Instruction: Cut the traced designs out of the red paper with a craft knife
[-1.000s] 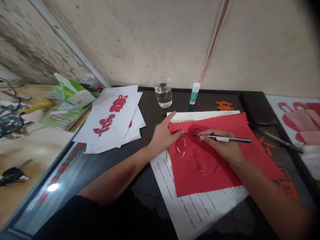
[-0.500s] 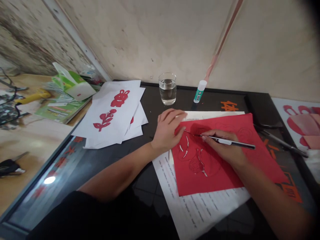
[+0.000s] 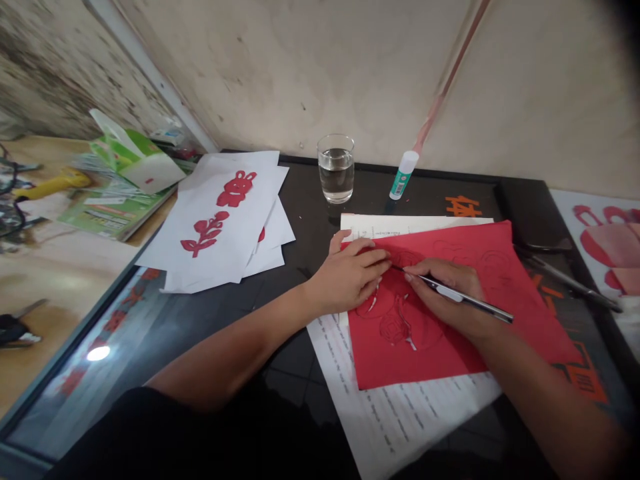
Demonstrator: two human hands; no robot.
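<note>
A sheet of red paper (image 3: 385, 367) lies on the desk, with drawn curved outlines and several narrow slits that show white beneath. My left hand (image 3: 350, 277) rests flat on its upper left part, fingers extended and a little apart. In my right hand (image 3: 447, 290) is a slim silver craft knife (image 3: 473, 305), held like a pen. Its tip meets the red paper close beside my left fingertips, which partly cover the cut slits. Under the red sheet lie a pale booklet (image 3: 355, 225) and a printed white page (image 3: 350, 400).
A glass of water (image 3: 336, 177) and a glue stick (image 3: 404, 175) stand near the wall. White sheets (image 3: 220, 263) with red cutouts lie left. Scissors (image 3: 570, 277) sit by a black object (image 3: 530, 213) at right. Books (image 3: 120, 213) and keys (image 3: 20, 330) are farther left.
My left hand has slid right and slightly down over the red paper, covering part of the slits. The knife tip has shifted only slightly. The view has tilted a little.
</note>
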